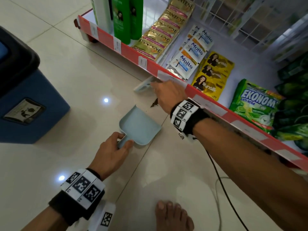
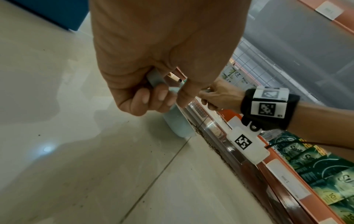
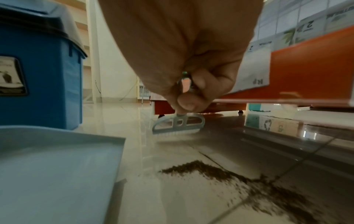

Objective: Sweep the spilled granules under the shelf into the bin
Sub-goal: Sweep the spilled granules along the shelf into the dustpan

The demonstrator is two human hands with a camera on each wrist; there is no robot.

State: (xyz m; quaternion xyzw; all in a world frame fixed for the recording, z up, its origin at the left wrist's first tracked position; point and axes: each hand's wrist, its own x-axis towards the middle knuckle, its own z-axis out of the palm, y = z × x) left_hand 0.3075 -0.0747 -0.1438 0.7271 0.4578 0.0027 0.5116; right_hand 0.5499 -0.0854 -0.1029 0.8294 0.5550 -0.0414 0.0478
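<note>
A pale blue dustpan (image 1: pixel 139 126) lies flat on the tiled floor, its open mouth toward the shelf. My left hand (image 1: pixel 115 147) grips its short handle (image 2: pixel 156 78). My right hand (image 1: pixel 168 93) pinches the handle of a small pale blue brush (image 1: pixel 143 85), whose head (image 3: pixel 179 124) stands on the floor at the shelf's red front edge (image 1: pixel 133 52). A small heap of dark brown granules (image 1: pixel 154 103) lies between brush and dustpan; the trail of granules (image 3: pixel 239 181) runs on under the shelf. The blue bin (image 1: pixel 25 100) with a black lid stands to the left.
The low shelf carries green bottles (image 1: pixel 120 19), sachet strips (image 1: pixel 165 29) and green detergent packs (image 1: pixel 256 105). A black cable (image 1: pixel 221 185) trails over the floor by my right forearm. My bare foot (image 1: pixel 173 215) is at the bottom of the head view.
</note>
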